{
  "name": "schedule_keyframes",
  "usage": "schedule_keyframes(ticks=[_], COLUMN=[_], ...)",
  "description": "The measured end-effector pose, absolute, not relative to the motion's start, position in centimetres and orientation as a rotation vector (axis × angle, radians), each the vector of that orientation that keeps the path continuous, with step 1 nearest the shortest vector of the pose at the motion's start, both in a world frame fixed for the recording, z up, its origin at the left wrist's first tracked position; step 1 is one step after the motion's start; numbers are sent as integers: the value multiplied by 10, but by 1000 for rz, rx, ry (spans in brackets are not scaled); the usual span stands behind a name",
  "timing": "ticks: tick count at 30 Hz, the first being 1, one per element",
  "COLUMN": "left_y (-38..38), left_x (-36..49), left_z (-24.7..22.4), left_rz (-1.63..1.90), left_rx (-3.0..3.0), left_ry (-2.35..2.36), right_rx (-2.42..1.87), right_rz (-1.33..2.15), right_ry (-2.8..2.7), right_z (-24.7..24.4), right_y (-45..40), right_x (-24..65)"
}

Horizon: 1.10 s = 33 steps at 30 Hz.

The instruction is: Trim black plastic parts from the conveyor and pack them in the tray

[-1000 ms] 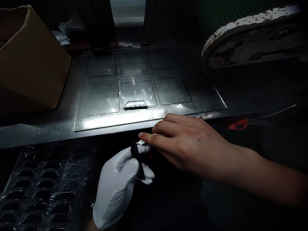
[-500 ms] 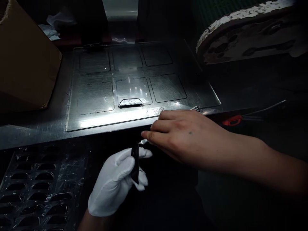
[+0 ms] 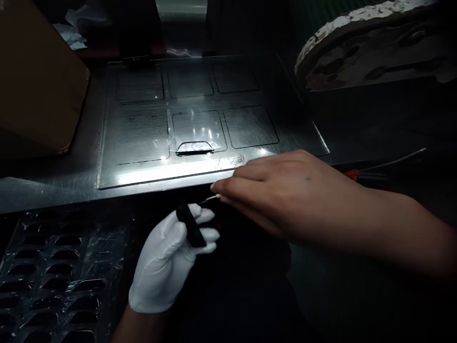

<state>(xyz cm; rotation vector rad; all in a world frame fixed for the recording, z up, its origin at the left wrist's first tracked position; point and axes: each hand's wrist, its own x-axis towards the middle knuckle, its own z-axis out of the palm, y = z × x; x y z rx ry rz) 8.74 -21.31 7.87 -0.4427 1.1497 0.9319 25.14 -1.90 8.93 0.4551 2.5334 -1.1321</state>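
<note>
My left hand (image 3: 160,262), in a white glove, pinches a small black part (image 3: 191,226) between thumb and fingers. The part is elongated and tilted, its broad dark face showing. My bare right hand (image 3: 271,190) is closed around a slim metal tool with a pointed tip (image 3: 209,198); the handle is hidden inside the fingers. The tip is close to the upper end of the black part, and I cannot tell if they touch. Beyond the hands, a clear trapezoid piece with a dark lower edge (image 3: 194,148) lies on the outlined transparent sheet (image 3: 143,178).
Lower left, a clear plastic tray (image 3: 85,257) holds several dark curved parts. A cardboard box (image 3: 39,90) stands at the left. A red-handled tool with a thin shaft (image 3: 392,159) lies right of my wrist. A machine part with a white-crusted rim (image 3: 367,47) fills the upper right.
The black part has turned from edge-on to show its broad face, and my left hand has shifted slightly up and left. My right hand has rolled, with the tool's thin tip now visible.
</note>
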Motion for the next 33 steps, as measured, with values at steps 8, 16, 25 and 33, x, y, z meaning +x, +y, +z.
schedule_keyframes(ticks=[8,16,25,33], left_y=[-209,-209,-214,-215], left_x=[88,89,93,101], left_z=[79,82,81,84], left_rz=[1312,1322,1309,1372], left_rx=[-375,-343,-252,-42], left_ry=[1256,1324,1454,1623], right_rx=[448,401,380,427], right_rz=[-1351,-1203,-1165,-1215], right_ry=[2417,2491,2484,2471], right_z=[87,83,83,87], right_y=[-43,-50,-52,-58], right_x=[249,243,243,245])
